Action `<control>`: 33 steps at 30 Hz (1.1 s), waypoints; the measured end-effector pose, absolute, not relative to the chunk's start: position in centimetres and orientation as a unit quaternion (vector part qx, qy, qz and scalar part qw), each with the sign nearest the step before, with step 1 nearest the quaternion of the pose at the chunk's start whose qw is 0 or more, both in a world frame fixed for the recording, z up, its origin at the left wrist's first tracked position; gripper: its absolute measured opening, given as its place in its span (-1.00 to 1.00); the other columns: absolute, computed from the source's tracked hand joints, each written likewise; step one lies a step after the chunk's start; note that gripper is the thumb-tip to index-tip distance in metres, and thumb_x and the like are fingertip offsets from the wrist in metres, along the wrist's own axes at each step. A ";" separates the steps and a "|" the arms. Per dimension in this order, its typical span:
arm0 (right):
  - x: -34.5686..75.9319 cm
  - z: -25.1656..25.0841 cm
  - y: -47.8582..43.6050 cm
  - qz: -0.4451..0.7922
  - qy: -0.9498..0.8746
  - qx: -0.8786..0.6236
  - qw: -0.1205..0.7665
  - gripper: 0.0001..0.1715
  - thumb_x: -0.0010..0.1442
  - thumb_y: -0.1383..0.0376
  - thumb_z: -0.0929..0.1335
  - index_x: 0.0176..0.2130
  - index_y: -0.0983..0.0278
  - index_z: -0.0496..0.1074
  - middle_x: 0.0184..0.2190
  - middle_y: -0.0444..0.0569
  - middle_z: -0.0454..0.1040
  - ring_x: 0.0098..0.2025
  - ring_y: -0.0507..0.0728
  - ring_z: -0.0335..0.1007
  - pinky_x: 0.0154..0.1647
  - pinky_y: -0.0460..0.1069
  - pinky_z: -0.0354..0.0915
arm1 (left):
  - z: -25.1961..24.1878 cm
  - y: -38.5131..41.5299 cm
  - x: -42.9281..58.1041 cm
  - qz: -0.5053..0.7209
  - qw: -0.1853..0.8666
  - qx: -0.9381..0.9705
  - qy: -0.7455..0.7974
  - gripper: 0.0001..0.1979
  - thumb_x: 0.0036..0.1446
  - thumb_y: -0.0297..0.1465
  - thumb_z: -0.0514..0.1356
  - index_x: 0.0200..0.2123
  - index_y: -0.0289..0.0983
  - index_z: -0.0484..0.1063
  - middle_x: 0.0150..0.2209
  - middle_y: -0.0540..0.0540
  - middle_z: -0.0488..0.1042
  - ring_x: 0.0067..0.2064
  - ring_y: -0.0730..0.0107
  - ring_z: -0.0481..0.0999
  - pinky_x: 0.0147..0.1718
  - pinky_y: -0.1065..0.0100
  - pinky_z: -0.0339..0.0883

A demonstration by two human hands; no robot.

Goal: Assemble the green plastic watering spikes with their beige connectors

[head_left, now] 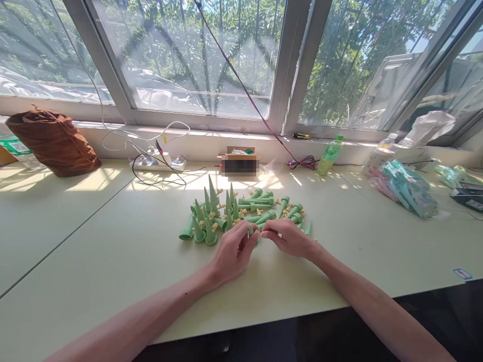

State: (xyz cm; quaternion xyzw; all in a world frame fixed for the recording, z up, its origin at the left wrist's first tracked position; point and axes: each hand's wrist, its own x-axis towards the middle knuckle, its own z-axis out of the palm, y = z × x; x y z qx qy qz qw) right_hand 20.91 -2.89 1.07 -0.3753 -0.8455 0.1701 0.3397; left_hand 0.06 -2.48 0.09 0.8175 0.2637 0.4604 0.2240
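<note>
My left hand (234, 251) is closed around a green plant watering spike (251, 230), whose tip shows between thumb and fingers; the rest is mostly hidden. Close on its right, my right hand (289, 236) is pinched, its fingertips at a small yellow valve (259, 235) on the spike's side, only partly visible. Just beyond both hands lies a loose pile of similar green spikes with yellow valves. Several at the left, such as one spike (210, 232), stand point up. Others, like a spike (256, 206) at the back, lie on their sides.
Along the window side of the pale table (124, 271) are a brown cloth bag (53, 143), a power strip (158, 162), a small cardboard box (238, 165), a coiled cable (304, 162) and a green bottle (330, 156). Plastic-wrapped packets (409, 188) lie at the right.
</note>
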 end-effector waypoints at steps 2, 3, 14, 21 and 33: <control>20.9 1.1 -2.9 0.169 -0.846 -0.375 0.339 -0.55 0.44 0.08 0.21 -0.41 0.25 0.32 -0.57 -0.16 0.28 -0.52 0.02 0.12 -0.46 -0.09 0.11 | 0.2 -2.5 0.0 0.459 0.220 0.820 0.261 -0.86 0.37 -0.39 0.05 -0.26 -0.26 0.35 -0.40 0.01 0.31 -0.51 0.54 0.20 -0.54 0.47 0.12; 20.9 1.0 -2.9 0.168 -0.846 -0.375 0.339 -0.55 0.44 0.08 0.21 -0.41 0.25 0.32 -0.57 -0.17 0.28 -0.52 0.02 0.12 -0.46 -0.09 0.11 | 0.2 -2.5 0.0 0.458 0.220 0.820 0.261 -0.85 0.37 -0.39 0.05 -0.26 -0.26 0.36 -0.40 0.01 0.32 -0.51 0.54 0.20 -0.54 0.47 0.12; 21.0 0.9 -2.8 0.162 -0.847 -0.373 0.343 -0.55 0.44 0.08 0.21 -0.42 0.24 0.31 -0.59 -0.18 0.25 -0.54 0.01 0.08 -0.48 -0.09 0.10 | 0.0 -2.5 0.0 0.463 0.222 0.818 0.259 -0.88 0.36 -0.40 0.06 -0.23 -0.26 0.37 -0.40 0.01 0.31 -0.51 0.55 0.22 -0.53 0.48 0.15; 20.9 1.0 -2.9 0.155 -0.845 -0.378 0.344 -0.53 0.44 0.07 0.20 -0.43 0.25 0.33 -0.59 -0.17 0.27 -0.54 0.01 0.10 -0.49 -0.08 0.12 | 0.0 -2.6 0.2 0.472 0.239 0.805 0.270 -0.82 0.37 -0.34 0.05 -0.25 -0.27 0.37 -0.39 -0.01 0.39 -0.53 0.56 0.25 -0.55 0.48 0.19; 20.4 1.4 -3.5 0.139 -0.821 -0.363 0.418 -0.59 0.31 0.04 0.37 -0.44 0.25 0.33 -0.61 -0.20 0.26 -0.57 -0.01 0.11 -0.51 -0.09 0.12 | 0.0 -2.0 0.5 0.443 0.529 0.653 0.312 -0.60 0.37 -0.08 0.02 -0.02 -0.30 0.33 -0.55 0.04 0.34 -0.53 0.39 0.42 -0.65 0.41 0.30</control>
